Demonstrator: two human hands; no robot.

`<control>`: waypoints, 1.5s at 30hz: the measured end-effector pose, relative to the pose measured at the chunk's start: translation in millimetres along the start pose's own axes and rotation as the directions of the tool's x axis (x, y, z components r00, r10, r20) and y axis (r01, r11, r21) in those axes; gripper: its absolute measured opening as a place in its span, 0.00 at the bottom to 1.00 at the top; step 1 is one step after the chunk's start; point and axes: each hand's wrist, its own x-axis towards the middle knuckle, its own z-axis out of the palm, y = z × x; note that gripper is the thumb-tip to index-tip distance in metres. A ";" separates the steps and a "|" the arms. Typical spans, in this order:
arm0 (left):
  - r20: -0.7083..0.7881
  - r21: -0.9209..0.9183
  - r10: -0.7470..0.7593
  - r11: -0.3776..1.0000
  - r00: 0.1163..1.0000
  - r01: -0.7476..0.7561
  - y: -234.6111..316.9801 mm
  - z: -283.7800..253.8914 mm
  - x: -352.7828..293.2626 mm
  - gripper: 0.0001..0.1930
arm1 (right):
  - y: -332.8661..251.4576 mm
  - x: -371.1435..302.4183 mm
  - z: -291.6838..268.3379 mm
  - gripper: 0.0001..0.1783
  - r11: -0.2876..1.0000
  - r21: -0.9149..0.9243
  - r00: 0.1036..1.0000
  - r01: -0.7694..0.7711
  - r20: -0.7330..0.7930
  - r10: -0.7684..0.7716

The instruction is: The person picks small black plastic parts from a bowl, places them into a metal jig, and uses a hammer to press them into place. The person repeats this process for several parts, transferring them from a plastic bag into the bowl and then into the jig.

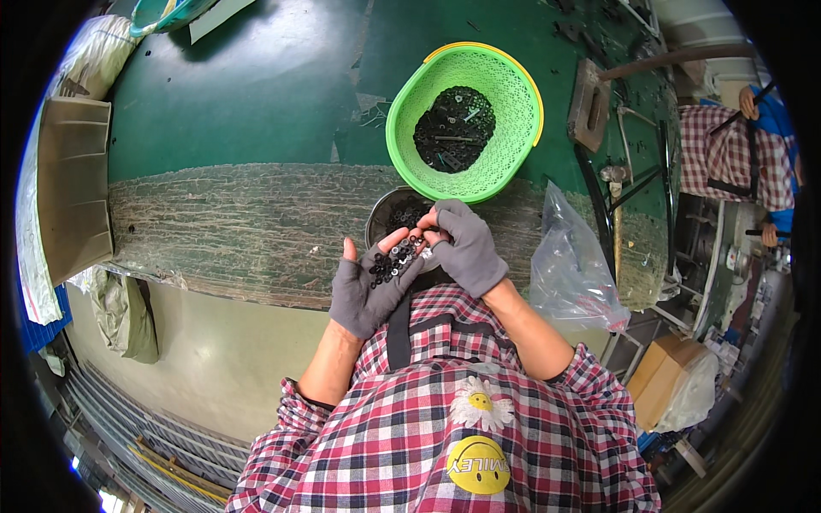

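Note:
My left hand [366, 297], in a grey fingerless glove, is turned palm up and cupped under a small heap of black ring-shaped pieces [392, 264] that look like nuts or washers. A few paler rings lie among them. My right hand [469, 253], gloved the same way, reaches over the left fingers with thumb and fingertips closed together at the heap's edge. What its fingertips pinch is too small to make out. Below both hands, partly hidden by them, stands a round metal bowl [375, 224] with more dark small pieces [407, 210] inside.
A green plastic basket [398, 137] holding black small parts [455, 128] stands just beyond the bowl. To the right are a clear plastic bag [571, 261], a hammer [614, 175] and a heavy metal block [588, 107]. A box [77, 175] stands left; another person [735, 154] is at far right.

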 end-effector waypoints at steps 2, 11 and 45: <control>0.009 0.020 0.002 1.000 1.000 -0.003 -0.7 2.5 0.3 0.45 | -20.0 1.1 -5.6 0.14 0.998 0.015 0.995 -0.061 0.086 0.059; 0.154 -0.039 -0.099 0.994 0.983 0.106 -0.2 -13.1 -0.3 0.41 | -32.7 3.1 11.9 0.16 0.965 -0.085 0.923 0.249 0.321 -0.210; 0.045 0.076 -0.034 0.997 0.998 0.031 -2.6 -8.0 0.1 0.44 | -25.2 0.4 15.2 0.10 0.970 -0.068 0.954 0.234 0.210 -0.215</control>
